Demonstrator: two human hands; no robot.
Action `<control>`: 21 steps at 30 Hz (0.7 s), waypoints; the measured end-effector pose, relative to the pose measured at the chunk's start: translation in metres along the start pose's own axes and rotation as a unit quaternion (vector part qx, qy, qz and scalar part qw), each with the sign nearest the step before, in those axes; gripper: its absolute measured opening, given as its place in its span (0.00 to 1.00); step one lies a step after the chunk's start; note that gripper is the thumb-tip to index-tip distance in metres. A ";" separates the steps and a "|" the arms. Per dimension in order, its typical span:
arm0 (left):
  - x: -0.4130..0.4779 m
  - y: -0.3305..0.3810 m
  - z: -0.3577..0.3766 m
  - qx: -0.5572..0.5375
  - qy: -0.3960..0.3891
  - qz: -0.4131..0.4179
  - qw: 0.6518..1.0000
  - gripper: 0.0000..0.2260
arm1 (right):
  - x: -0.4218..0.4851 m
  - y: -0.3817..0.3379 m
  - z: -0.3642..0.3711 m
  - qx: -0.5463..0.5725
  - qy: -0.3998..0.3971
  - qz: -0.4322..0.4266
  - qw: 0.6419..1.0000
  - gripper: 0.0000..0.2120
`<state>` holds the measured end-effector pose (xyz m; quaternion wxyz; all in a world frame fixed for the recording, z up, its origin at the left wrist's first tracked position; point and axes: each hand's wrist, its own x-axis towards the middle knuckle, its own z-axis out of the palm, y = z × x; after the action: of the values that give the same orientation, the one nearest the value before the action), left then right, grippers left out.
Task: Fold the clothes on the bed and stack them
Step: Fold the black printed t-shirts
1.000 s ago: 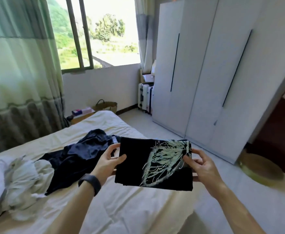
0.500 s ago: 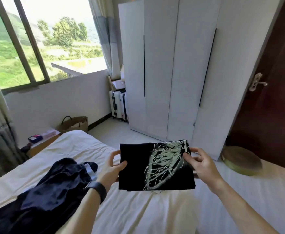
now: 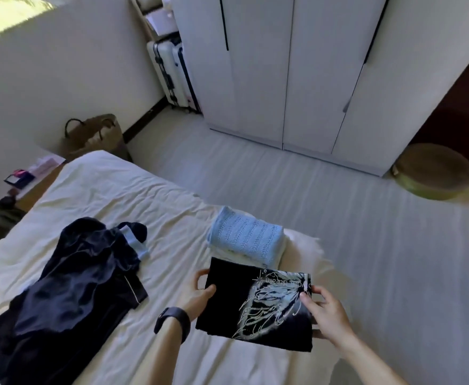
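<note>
I hold a folded black T-shirt [image 3: 227, 304] with a pale wing print flat above the bed [image 3: 144, 207]. My left hand [image 3: 200, 294] grips its left edge, thumb on top; a dark watch sits on that wrist. My right hand [image 3: 326, 312] pinches its right edge. Just beyond the shirt, near the bed's right edge, lies a folded stack topped by a light blue knit [image 3: 246, 237]. An unfolded dark navy garment [image 3: 72, 284] sprawls on the left of the bed.
White wardrobe [image 3: 297, 79] stands across the floor. A white suitcase [image 3: 172, 76] sits beside it, a woven bag [image 3: 94, 134] by the wall, a round green cushion [image 3: 433, 172] at right. A bedside surface [image 3: 33, 176] holds small items.
My head has tilted down, so the window left the view and the folded stack came in. Both hands have carried the black shirt lower, close to that stack.
</note>
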<state>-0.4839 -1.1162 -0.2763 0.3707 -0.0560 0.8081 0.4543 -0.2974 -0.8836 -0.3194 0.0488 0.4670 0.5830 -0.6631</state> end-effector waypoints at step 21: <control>0.345 0.037 0.023 0.094 0.050 -0.018 0.994 0.12 | 0.271 -0.025 0.093 -0.013 0.091 0.050 0.995 0.07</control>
<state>-0.7353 -0.9920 -0.4819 0.3410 -0.0582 0.8637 0.3667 -0.5163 -0.8217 -0.4949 0.0351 0.5532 0.5694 -0.6070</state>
